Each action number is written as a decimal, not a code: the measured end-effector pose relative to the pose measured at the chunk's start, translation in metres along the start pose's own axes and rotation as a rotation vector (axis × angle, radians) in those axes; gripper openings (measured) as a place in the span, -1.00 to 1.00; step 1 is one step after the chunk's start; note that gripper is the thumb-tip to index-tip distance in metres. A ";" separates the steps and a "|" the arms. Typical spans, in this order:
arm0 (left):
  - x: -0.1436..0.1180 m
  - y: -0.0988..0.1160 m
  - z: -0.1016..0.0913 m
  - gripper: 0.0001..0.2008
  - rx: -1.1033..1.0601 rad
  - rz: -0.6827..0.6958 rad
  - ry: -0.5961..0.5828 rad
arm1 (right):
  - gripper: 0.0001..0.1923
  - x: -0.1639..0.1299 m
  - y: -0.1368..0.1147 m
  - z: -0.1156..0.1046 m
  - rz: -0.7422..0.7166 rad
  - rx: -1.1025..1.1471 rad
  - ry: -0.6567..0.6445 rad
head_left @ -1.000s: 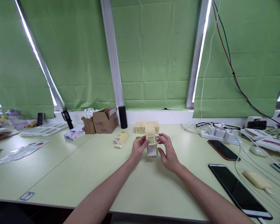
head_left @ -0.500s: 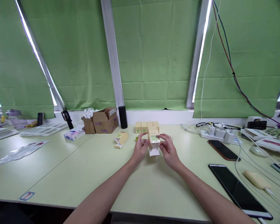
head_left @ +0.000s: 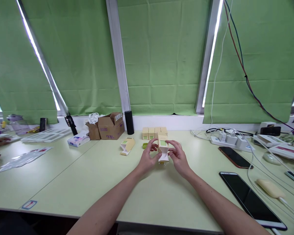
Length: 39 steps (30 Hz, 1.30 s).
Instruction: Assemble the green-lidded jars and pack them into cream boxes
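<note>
Head view: both hands meet over the middle of the counter (head_left: 63, 169), left hand (head_left: 147, 159) and right hand (head_left: 178, 158) pinching a small cream carton (head_left: 163, 148) with a green label between the fingertips, its white lower flaps hanging open just above the surface. Step in hand looks like carton folding, bottom end unclosed. Next move likely calls for tucking those flaps square while one hand steadies the body; finished cartons (head_left: 154, 133) stand in a row just behind.

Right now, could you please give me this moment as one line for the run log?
left hand: holds small carton | right hand: holds same carton, flap open | behind: row of cartons | surface: table
</note>
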<state>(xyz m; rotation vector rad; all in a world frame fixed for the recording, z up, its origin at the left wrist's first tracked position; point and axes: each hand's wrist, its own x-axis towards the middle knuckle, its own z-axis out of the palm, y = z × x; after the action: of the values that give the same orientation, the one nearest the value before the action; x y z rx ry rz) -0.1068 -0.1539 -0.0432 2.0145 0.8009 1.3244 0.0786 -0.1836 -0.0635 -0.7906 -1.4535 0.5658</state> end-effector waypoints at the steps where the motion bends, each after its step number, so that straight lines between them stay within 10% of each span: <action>1: 0.000 0.001 0.000 -0.37 0.002 -0.002 0.004 | -0.54 0.000 0.000 0.000 0.003 0.001 -0.003; 39: -0.003 0.011 0.008 -0.44 -0.094 -0.198 -0.012 | -0.59 0.000 -0.014 0.002 0.127 0.089 -0.009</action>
<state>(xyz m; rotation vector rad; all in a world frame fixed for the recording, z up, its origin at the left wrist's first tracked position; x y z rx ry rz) -0.0985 -0.1642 -0.0393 1.8183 0.8912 1.2126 0.0748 -0.1921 -0.0534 -0.8145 -1.3838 0.7261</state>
